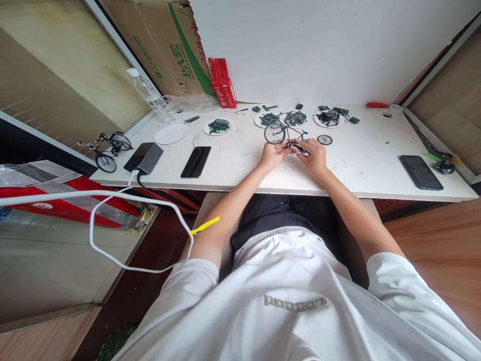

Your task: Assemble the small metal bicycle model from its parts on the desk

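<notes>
Cardboard “北大荒” carton (158, 35) beyond bicycle (288, 131)

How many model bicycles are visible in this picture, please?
2: one model bicycle is on the left end of the table; another bicycle is held by the left hand and right hand.

Handheld black miniature bicycle (288, 132), spoked wheel (274, 133) attached, another wheel (324, 140) (loose) flat nearby

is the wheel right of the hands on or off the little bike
Off: the wheel lies on the table beyond the right hand, with a visible gap between it and the model bike.
</notes>
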### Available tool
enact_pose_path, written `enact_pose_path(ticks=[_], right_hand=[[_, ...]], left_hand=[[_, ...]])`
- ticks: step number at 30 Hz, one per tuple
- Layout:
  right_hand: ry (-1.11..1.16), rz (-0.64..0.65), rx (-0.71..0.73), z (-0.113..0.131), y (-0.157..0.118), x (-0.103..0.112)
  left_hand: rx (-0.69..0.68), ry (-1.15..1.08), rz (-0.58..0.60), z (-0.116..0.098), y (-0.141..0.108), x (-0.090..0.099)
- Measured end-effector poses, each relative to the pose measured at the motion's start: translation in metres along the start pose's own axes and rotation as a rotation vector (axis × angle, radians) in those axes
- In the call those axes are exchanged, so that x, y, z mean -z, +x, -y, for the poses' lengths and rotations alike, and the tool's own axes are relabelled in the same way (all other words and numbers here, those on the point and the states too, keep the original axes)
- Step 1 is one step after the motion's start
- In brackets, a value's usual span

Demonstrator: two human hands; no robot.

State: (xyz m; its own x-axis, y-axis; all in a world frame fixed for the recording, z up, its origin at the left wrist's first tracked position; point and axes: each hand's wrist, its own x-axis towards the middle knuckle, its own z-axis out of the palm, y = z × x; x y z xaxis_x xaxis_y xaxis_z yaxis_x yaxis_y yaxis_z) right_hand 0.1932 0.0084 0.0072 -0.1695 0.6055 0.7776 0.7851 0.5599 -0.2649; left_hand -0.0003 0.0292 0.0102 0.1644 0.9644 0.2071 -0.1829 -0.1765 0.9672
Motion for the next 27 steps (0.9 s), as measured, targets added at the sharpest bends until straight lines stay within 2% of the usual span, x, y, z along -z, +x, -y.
enact_pose_path(ticks=[6, 18, 24, 27], right_hand=[[0.018, -0.01, 0.014, 0.005, 0.001, 0.004], [0.088, -0.037, -0.054, 0.015, 0.001, 0.013], [0.153, -0.154, -0.128, 0.016, -0.001, 0.015], [0.17, -0.16, -0.142, 0.018, 0.002, 0.013]], left_hand=[[0.008, 0.0, 0.001, -0.003, -0.001, -0.002], [0.033, -0.014, 0.021, -0.013, -0.006, -0.002], [0.024, 0.016, -0.015, -0.013, -0.006, -0.003], [0.017, 0.02, -0.039, -0.014, -0.006, -0.003]])
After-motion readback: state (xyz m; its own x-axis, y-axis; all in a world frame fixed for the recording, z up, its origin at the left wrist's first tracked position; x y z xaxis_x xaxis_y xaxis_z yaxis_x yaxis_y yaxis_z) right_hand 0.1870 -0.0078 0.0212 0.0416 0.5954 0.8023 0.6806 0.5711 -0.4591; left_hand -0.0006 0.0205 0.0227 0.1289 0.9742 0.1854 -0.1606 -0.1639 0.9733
